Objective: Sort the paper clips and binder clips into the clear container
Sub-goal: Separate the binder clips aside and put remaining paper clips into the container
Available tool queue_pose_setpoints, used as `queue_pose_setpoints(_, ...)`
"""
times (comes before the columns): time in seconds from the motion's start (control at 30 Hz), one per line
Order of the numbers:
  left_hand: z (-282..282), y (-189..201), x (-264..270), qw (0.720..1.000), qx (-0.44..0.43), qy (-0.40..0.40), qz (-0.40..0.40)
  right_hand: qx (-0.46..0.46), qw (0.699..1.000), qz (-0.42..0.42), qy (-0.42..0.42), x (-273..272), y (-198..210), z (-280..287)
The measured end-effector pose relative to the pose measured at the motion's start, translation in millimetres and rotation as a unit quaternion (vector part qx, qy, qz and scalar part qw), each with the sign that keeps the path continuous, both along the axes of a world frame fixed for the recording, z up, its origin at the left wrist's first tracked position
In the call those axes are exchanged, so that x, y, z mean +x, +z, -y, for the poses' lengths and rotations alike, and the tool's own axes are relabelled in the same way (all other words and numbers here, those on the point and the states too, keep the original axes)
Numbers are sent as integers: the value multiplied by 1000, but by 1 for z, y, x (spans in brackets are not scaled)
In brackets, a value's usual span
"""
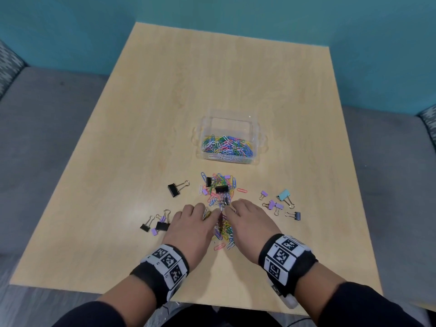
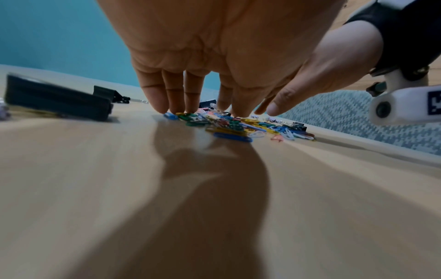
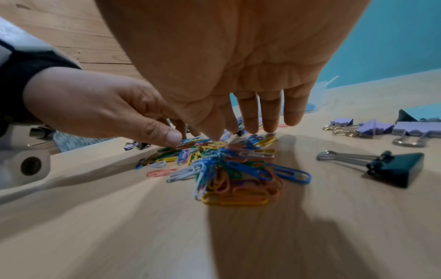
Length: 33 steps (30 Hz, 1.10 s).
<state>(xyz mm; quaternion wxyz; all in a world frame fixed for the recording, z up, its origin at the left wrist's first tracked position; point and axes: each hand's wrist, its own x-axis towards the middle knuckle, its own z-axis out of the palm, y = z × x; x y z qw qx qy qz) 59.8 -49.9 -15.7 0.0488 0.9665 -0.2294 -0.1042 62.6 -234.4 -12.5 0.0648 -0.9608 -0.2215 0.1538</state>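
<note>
A clear container (image 1: 256, 128) stands mid-table, its floor covered with coloured paper clips (image 1: 226, 145). A loose pile of paper clips (image 1: 220, 188) mixed with small black binder clips lies in front of it and runs back between my hands (image 3: 238, 169). My left hand (image 1: 207, 212) and right hand (image 1: 232, 208) sit side by side on the near part of the pile. The left fingertips (image 2: 176, 109) are straight and touch the clips. The right fingertips (image 3: 269, 128) do the same. Neither hand holds anything.
Black and purple binder clips (image 1: 158, 224) lie left of my left hand, and one black binder clip (image 1: 175, 188) lies further out. Purple, teal (image 1: 284, 195) and black binder clips (image 1: 296, 215) are scattered on the right. The wooden table (image 1: 212, 79) ends at grey upholstered seating.
</note>
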Motion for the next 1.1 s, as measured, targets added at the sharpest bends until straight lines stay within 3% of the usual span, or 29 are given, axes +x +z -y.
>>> queue_pose_setpoints(0.2,1,3,0,1000,-2,-26,-7,-6,1000,3,6,-3,7,-1)
queue_pose_setpoints(0.4,-2,-1,27,996,-44,81,-21,21,996,28,-81,23,18,-9)
queue_pose_setpoints(0.7,-13,-3,51,977,-86,189,-53,14,999,23,-47,51,1,-29)
queue_pose_setpoints(1.1,1,-2,70,984,-70,156,-58,56,997,-23,-46,62,-5,-20)
